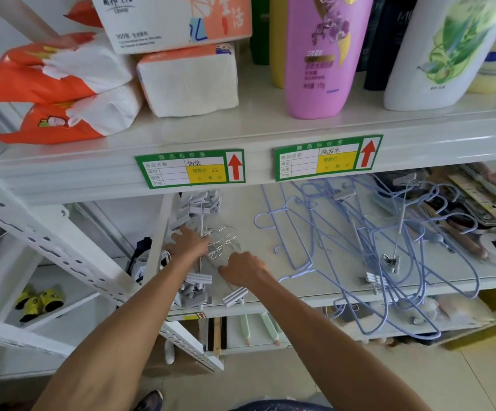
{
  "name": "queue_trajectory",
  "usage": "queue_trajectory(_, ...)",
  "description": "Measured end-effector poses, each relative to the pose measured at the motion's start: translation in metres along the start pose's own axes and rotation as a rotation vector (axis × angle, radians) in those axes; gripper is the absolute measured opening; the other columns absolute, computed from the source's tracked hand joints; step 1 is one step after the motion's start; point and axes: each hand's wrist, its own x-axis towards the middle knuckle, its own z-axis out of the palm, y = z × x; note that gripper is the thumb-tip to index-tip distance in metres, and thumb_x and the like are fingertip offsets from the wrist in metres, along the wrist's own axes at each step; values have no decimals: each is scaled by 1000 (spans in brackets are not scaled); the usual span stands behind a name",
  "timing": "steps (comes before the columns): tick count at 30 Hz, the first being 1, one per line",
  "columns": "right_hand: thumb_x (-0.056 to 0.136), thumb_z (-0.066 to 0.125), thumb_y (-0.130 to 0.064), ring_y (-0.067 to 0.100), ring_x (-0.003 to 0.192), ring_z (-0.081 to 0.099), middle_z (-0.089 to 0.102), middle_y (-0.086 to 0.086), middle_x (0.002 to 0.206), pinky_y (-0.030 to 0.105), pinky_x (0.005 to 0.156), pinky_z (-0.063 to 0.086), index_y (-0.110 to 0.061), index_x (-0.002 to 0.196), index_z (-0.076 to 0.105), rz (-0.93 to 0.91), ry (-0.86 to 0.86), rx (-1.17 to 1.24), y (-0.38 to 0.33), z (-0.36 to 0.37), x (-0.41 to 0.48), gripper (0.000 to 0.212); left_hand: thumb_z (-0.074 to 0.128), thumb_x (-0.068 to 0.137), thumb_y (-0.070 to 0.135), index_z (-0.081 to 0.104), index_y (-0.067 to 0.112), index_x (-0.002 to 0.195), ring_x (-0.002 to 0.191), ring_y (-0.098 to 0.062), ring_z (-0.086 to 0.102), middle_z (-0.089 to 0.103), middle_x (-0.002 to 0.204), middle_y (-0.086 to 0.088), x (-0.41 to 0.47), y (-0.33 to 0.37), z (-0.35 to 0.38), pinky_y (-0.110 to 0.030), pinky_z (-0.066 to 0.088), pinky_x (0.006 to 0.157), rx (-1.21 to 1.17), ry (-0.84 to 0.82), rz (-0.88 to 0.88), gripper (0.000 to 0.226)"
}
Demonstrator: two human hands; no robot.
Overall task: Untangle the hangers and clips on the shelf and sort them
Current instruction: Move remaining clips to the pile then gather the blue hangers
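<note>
head view: 1 frame, aimed at middle shelf [249,209]
step: stacking clip hangers [200,207] at shelf left; sorting looks partly done
left hand [191,241]: lies on the stack's metal hooks; finger grip hidden, cannot tell
right hand [245,269]: fingers curled, apparently pinching one clip-hanger wire
blue wire hangers [359,247]: tangled at shelf right, overhanging the front edge, several clip hangers caught inside
next: probably seat this one, then free clips from the tangle without dragging it off
upper shelf [255,126]: tissue packs [187,81], bottles [318,54]

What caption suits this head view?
Left hand and right hand handle clip hangers on a shelf beside tangled blue wire hangers.
</note>
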Motion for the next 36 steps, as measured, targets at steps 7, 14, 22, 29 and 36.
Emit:
queue_trajectory(7, 96, 49, -15, 39, 102, 64, 62, 24, 111, 40, 86, 53, 4, 115, 63, -103, -201, 115, -8, 21, -12, 30, 49, 93, 60, 10, 8, 154, 144, -44, 21, 22, 156, -23, -13, 7, -7, -58, 18, 118, 85, 1, -36, 89)
queue_trajectory(14, 100, 37, -18, 22, 82, 61, 59, -1, 81, 22, 69, 46, 0, 111, 66, -35, -172, 408, -6, 31, -21, 36, 66, 78, 62, 9, 10, 155, 137, -42, 35, 32, 151, -24, -8, -3, -11, -54, 34, 112, 71, -64, -2, 110)
queue_trajectory(22, 105, 30, -14, 35, 120, 52, 56, 24, 127, 36, 97, 40, 4, 124, 55, -60, 82, 486, -40, 36, -27, 37, 71, 76, 61, 26, 3, 145, 113, -32, 60, 56, 131, -16, -22, -6, -19, -34, 53, 86, 5, -72, 64, 100)
queue_trajectory(29, 106, 29, -21, 34, 117, 53, 58, 24, 126, 35, 97, 39, 4, 124, 55, -154, 66, 519, -56, 36, -29, 40, 79, 80, 26, 52, 2, 120, 77, -19, 65, 61, 92, -5, -21, -15, -24, -28, 55, 64, 37, -99, 96, 54)
queue_trajectory(36, 93, 38, -14, 36, 102, 61, 65, 23, 112, 34, 83, 48, 3, 104, 64, 24, 104, 594, -39, 35, -25, 32, 76, 78, 25, 67, 10, 88, 65, -15, 69, 70, 75, -2, -17, -14, -23, -28, 59, 60, 42, -8, 134, 20)
